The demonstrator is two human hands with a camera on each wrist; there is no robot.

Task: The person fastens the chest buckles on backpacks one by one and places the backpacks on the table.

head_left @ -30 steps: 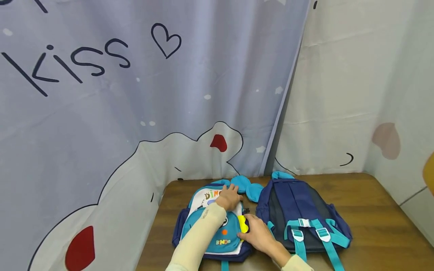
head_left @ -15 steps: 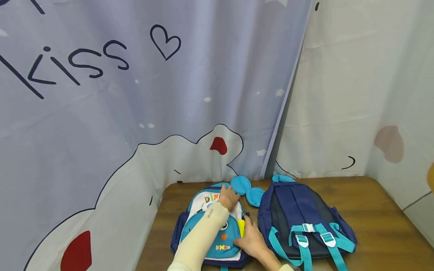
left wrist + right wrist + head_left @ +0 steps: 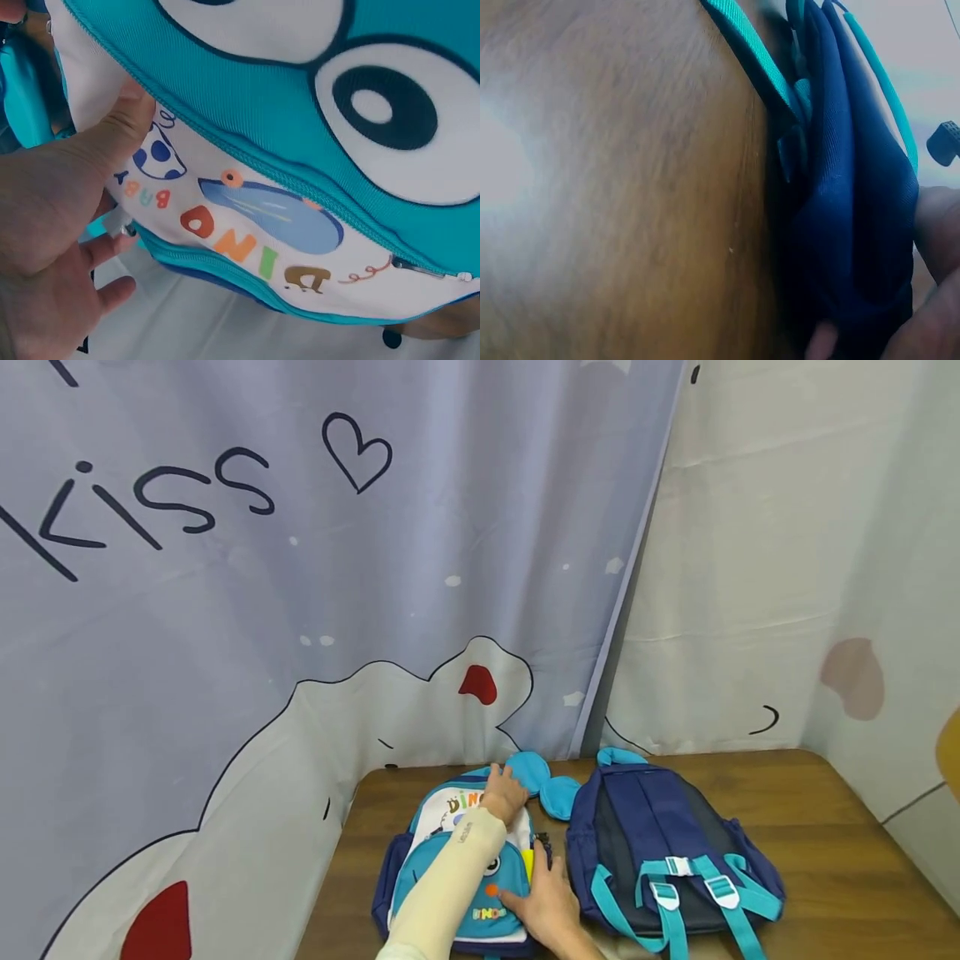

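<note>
A child's dinosaur backpack [image 3: 427, 860] with a white and teal front and navy sides lies face up on the table. My left hand [image 3: 506, 797] holds its upper right corner; in the left wrist view the thumb presses the white panel near the lettering, with a silver zipper pull [image 3: 118, 222] beside the fingers. Whether they pinch the pull is hidden. Lower down, my right hand [image 3: 546, 902] grips the backpack's right side, thumb on the teal pocket. A yellow trim piece [image 3: 528, 863] shows above that thumb.
A second navy backpack [image 3: 660, 827], back side up, lies to the right with loose turquoise straps [image 3: 675, 914] toward the front edge. Two round turquoise fabric pieces [image 3: 528, 772] sit between the bags. Printed curtains [image 3: 450, 527] hang behind the wooden table [image 3: 832, 852].
My right hand has moved slightly down and left along the backpack's side, now covering more of the yellow trim. My left hand stays at the upper corner. The view has shifted a little.
</note>
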